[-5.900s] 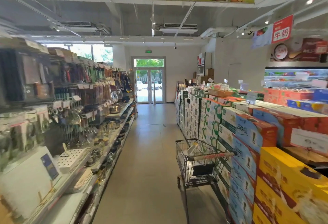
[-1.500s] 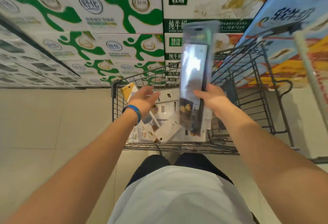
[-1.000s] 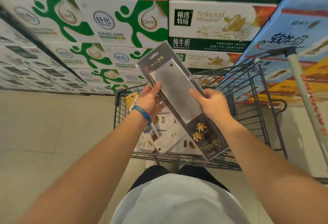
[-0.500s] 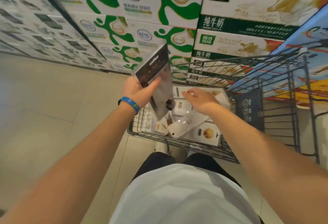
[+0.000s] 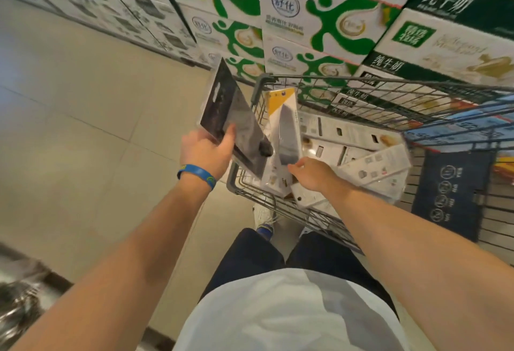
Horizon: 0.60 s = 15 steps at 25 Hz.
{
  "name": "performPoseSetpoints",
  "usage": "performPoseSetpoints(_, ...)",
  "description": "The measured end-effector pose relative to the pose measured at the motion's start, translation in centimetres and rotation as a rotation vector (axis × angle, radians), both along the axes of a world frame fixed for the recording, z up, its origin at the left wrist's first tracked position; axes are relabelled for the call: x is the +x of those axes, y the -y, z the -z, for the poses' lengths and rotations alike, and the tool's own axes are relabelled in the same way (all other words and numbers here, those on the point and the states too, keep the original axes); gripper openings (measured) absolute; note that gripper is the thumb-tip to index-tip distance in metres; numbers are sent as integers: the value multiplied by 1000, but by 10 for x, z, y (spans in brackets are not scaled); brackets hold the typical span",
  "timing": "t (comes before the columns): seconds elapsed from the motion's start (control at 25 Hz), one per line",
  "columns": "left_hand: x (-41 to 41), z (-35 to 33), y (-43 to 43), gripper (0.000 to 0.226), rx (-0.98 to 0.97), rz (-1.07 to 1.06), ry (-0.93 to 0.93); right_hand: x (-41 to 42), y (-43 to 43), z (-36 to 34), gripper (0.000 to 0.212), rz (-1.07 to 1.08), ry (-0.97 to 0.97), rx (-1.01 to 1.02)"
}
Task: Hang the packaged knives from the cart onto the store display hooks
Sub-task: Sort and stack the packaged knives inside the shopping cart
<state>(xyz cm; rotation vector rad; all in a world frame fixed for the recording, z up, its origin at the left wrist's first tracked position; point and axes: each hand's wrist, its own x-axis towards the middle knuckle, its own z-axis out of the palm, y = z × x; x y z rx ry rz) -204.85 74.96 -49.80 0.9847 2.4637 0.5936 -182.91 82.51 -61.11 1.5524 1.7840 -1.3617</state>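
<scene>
Swung out left of the cart (image 5: 260, 85), the dark packaged knife (image 5: 230, 117) sits gripped in the left hand (image 5: 207, 153) — the right hand (image 5: 311, 175), fingers loose and empty, reaches toward a yellow-topped pack (image 5: 286, 131) inside. Hanging has not begun.

A grey wire shopping cart (image 5: 389, 80) is standing on the beige tiled floor (image 5: 83, 133). Flat white packaged knives (image 5: 347, 131) are lying piled across its bottom, overlapping at angles, and a yellow-topped knife pack (image 5: 281, 100) is leaning against its left wire wall.
</scene>
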Motion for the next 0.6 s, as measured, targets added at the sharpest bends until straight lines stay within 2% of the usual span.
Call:
performPoseSetpoints(0.08,0,16,6,51,-74,61,122,-8,-8,8,51,58,22,33)
performPoseSetpoints(0.16,3,28,10,37,-130,18,263,-18,-19,14,54,133,57,70)
performPoseSetpoints(0.24,1,34,8,35,-146,10,264,-27,-31,20,56,219,89,96)
performPoseSetpoints(0.32,-3,31,3,40,-105,-1,265,-35,-43,25,61,290,92,112)
performPoseSetpoints(0.48,-11,36,3,73,32,-189,457,-52,-60,35,72,391,34,75)
performPoseSetpoints(0.6,-12,34,14,71,-31,-183,474,-61,-65,43,80,378,-25,94)
